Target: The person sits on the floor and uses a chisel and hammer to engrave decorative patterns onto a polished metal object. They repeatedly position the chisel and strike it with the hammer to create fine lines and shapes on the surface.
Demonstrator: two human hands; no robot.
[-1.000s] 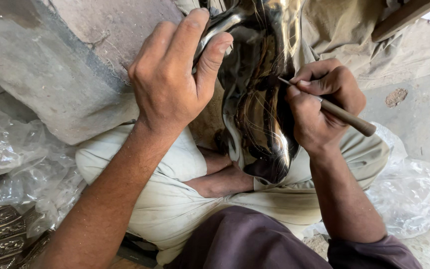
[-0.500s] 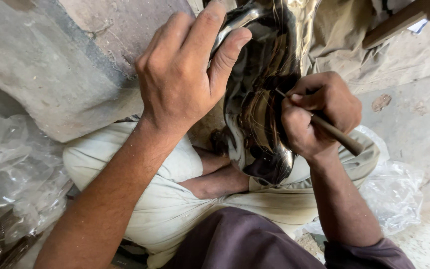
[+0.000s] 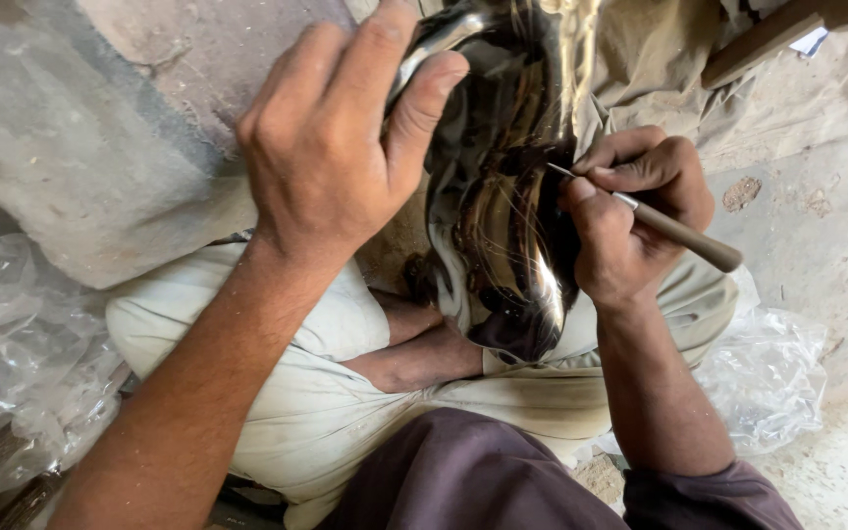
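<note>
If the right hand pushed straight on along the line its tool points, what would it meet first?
The right hand points its wooden-handled tool up-left; the tip already seems to touch the shiny metal piece, so that comes first.

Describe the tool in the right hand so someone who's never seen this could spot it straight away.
Start at the big shiny metal piece propped on the seated person's lap. At its right edge, the right hand grips a thin tool like a pen: brown wooden handle, thin metal tip touching the metal, the only stick-shaped thing there.
</note>
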